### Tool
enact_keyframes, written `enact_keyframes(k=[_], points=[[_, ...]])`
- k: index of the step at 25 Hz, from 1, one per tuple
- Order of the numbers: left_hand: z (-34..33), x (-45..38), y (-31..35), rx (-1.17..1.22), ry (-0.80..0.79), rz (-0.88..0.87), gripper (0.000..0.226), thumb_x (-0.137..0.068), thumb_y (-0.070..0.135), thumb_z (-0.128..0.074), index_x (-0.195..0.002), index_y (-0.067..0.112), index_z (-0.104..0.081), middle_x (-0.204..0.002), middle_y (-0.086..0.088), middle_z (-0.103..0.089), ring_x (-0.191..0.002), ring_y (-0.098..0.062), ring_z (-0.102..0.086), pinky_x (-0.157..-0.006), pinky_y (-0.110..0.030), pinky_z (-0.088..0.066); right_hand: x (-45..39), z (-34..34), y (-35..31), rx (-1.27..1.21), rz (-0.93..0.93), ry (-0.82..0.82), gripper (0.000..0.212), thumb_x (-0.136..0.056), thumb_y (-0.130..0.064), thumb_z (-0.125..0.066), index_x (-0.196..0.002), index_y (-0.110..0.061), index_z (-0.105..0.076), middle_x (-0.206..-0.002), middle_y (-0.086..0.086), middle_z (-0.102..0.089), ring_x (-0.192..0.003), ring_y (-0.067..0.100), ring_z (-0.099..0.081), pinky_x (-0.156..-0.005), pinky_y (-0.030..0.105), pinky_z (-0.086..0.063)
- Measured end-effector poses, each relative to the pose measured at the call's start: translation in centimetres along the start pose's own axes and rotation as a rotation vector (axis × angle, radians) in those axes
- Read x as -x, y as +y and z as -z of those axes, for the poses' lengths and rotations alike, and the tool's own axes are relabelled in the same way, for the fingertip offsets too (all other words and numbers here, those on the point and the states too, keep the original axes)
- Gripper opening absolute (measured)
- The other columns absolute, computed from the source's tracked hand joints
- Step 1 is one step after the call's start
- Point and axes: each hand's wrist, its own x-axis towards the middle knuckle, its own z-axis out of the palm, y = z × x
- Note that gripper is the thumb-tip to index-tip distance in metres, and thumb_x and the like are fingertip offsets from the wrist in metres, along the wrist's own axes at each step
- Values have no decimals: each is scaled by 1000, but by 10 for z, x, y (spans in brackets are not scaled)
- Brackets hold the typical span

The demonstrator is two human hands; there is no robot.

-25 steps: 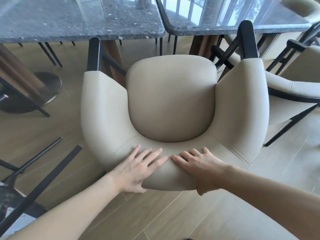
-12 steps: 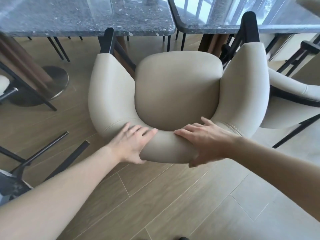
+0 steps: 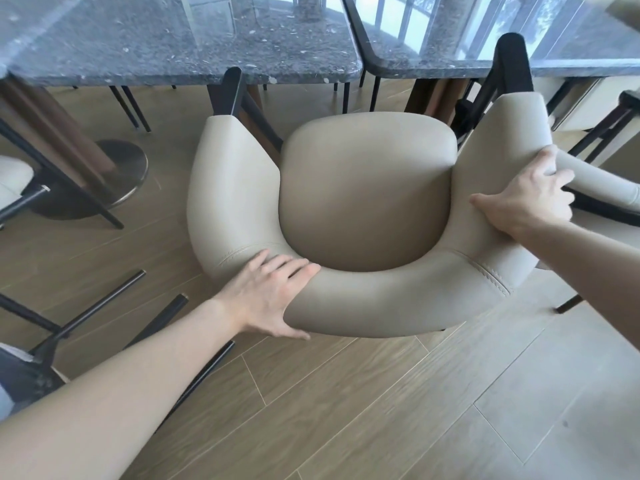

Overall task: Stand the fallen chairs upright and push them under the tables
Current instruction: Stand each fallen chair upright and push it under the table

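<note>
Chair in beige padded leather with black legs (image 3: pixel 367 192) standing upright just short of the speckled grey stone surface (image 3: pixel 180 39), needing squaring before sliding under: left hand (image 3: pixel 266 296) gripping the curved backrest, right hand (image 3: pixel 526 199) clamping the armrest.

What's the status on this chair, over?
Left hand grips backrest rim; right hand grips right armrest. Beige chair upright, front just short of the table edge. Neighbouring chair close on the right.
</note>
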Motion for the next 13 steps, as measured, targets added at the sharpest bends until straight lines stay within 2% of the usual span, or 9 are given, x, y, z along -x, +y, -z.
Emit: enact_keyframes(k=[2, 3, 4, 5, 6, 7, 9, 11, 13], points=[[1, 1, -9, 80, -4, 37, 99, -76, 86, -37, -148, 19, -45, -150, 2, -51, -138, -18, -46, -121, -45, -22, -5, -4, -2, 18, -21, 29, 114, -71, -38, -83, -155, -18, -7, -136, 26, -35, -116, 52, -46, -90, 55, -45], [0, 2, -15, 150, 29, 139, 91, -81, 81, -30, -146, 20, -48, -152, 2, -49, -142, -16, -41, -123, -45, -13, -6, -6, -1, 26, -21, 36, 115, -71, -38, -83, -155, -19, -6, -136, 26, -35, -115, 52, -46, -88, 55, -45], [-2, 3, -24, 219, 120, 304, 82, -85, 75, -30, -141, 20, -54, -154, -1, -46, -145, -17, -36, -124, -45, -8, -7, -8, 1, 35, -16, 39, 116, -71, -38, -83, -155, -20, -5, -136, 26, -35, -114, 52, -46, -88, 54, -45], [-5, 4, -33, 277, 245, 526, 70, -88, 68, -40, -137, 22, -57, -157, -4, -41, -148, -21, -30, -123, -47, -7, -7, -9, 1, 39, -13, 41, 116, -70, -39, -82, -155, -21, -5, -135, 26, -35, -114, 52, -47, -87, 54, -45], [-9, 7, -42, 370, 345, 774, 61, -88, 60, -54, -138, 25, -55, -161, -6, -33, -150, -26, -25, -122, -49, -9, -8, -9, 2, 39, -15, 44, 115, -70, -38, -82, -155, -21, -6, -135, 25, -36, -113, 52, -47, -86, 54, -45], [-11, 8, -49, 530, 407, 1021, 66, -85, 54, -67, -142, 27, -47, -162, -7, -28, -148, -31, -26, -121, -50, -16, -8, -10, 2, 38, -18, 49, 114, -70, -38, -82, -154, -21, -8, -134, 25, -36, -113, 52, -47, -84, 53, -45], [-15, 6, -58, 1030, 463, 1379, 94, -73, 53, -81, -149, 23, -33, -154, -7, -36, -137, -34, -42, -113, -49, -35, -9, -10, 2, 42, -21, 58, 110, -69, -37, -81, -153, -21, -11, -132, 25, -37, -111, 51, -49, -79, 50, -43], [-18, 2, -59, 1411, 500, 1517, 96, -67, 56, -87, -139, 13, -40, -135, -2, -53, -123, -29, -56, -106, -47, -46, -9, -8, 4, 42, -15, 54, 109, -68, -38, -81, -152, -22, -12, -132, 24, -37, -111, 51, -50, -81, 51, -44], [-23, 1, -62, 1591, 522, 1519, 79, -64, 51, -91, -122, 12, -53, -124, -3, -65, -111, -26, -65, -102, -46, -51, -11, -6, 5, 35, -5, 44, 112, -66, -43, -83, -151, -22, -12, -133, 24, -36, -110, 53, -51, -86, 54, -46]])
